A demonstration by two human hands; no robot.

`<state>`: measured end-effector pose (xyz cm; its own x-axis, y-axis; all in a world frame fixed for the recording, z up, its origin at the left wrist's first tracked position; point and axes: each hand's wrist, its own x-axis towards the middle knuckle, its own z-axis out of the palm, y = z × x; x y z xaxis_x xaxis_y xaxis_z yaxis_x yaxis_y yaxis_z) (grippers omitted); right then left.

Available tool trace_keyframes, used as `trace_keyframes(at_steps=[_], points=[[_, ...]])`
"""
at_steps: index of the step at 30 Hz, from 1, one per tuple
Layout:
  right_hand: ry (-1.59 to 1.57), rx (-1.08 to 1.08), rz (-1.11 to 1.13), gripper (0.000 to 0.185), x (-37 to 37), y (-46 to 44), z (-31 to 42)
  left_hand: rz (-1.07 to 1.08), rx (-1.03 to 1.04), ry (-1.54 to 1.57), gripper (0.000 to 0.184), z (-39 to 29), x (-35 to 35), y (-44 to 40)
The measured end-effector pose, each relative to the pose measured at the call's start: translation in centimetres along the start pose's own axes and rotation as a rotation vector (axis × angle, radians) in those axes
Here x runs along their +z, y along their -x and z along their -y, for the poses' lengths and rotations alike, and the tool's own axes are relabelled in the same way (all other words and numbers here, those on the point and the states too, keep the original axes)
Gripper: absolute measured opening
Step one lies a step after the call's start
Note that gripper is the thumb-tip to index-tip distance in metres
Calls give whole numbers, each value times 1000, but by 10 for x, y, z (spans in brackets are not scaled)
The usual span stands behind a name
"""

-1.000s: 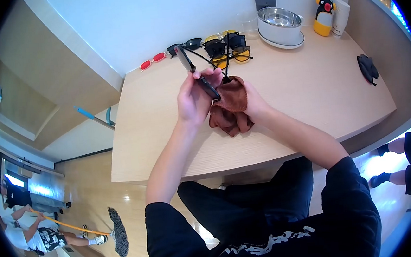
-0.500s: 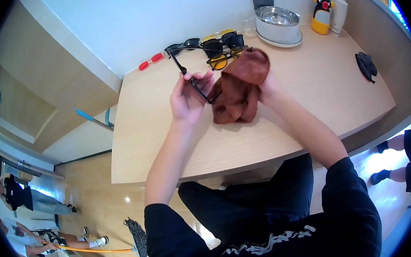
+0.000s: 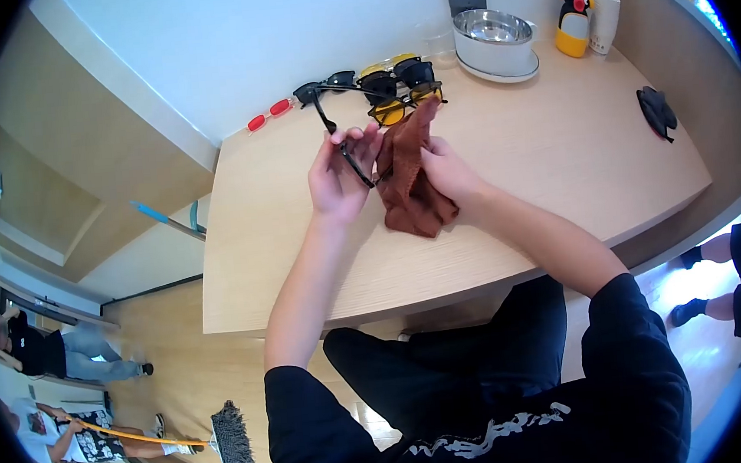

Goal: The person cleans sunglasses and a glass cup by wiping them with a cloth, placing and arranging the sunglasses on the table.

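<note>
My left hand (image 3: 344,177) grips a pair of black-framed glasses (image 3: 327,120) by the rim, one temple pointing up and away. A brown cloth (image 3: 410,180) is bunched in my right hand (image 3: 451,173) and meets the glasses' right side, where it hides part of the frame. Both hands are above the table (image 3: 541,183). Beyond them lie yellow-lensed glasses (image 3: 389,111), dark sunglasses (image 3: 378,85) and small red-lensed glasses (image 3: 270,115).
At the back stand a white bowl (image 3: 496,58) with a metal inside, a penguin figure (image 3: 574,24) and white cups (image 3: 605,23). Dark folded sunglasses (image 3: 657,113) lie at the right. On the left, a person holds a mop (image 3: 233,442).
My right hand has moved left and down, turning the cloth, which now hangs narrower beside the glasses. My left hand stays nearly still. The mop has shifted on the floor.
</note>
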<state>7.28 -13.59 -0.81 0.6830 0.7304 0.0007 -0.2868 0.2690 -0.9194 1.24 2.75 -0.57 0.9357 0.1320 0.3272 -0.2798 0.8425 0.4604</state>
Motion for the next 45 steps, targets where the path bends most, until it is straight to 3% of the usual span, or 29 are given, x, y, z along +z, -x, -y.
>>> trace_keyframes(at_steps=[5,7,10,11,14,19,22,23,24,26,28,32,37,45], points=[[-18,-38,41,29,-8,-10,0,91,-63,-51,26,-2,-2,5],[-72,-285,-254,28,-13,-16,10,101,-99,-144,25,-1,2,5],[51,-298,-270,27,-19,-5,34,34,-57,-139,26,1,9,4],[115,-419,-374,26,-23,-8,30,33,-55,-136,26,-3,5,4],[-131,-378,-335,30,-35,-4,55,18,-73,-109,25,-17,-4,5],[-399,-419,-334,47,-36,7,79,78,-244,-331,29,-13,-1,7],[-284,-283,-441,51,-7,22,90,181,-358,-404,31,-6,5,11],[-71,-273,-337,52,-39,5,69,196,-389,-414,32,-3,8,12],[-29,-292,-292,48,-31,4,63,203,-399,-417,32,-1,11,12],[-20,-162,55,37,-21,12,62,180,-523,-535,29,2,17,12],[237,-280,-45,32,-11,14,49,184,-527,-532,29,5,15,11],[79,-217,89,34,-26,2,41,204,-390,-640,30,7,11,12],[92,-136,33,39,-21,5,45,146,-287,-658,30,5,13,11],[-33,60,133,43,-14,17,56,207,-166,-479,29,-5,-3,6]])
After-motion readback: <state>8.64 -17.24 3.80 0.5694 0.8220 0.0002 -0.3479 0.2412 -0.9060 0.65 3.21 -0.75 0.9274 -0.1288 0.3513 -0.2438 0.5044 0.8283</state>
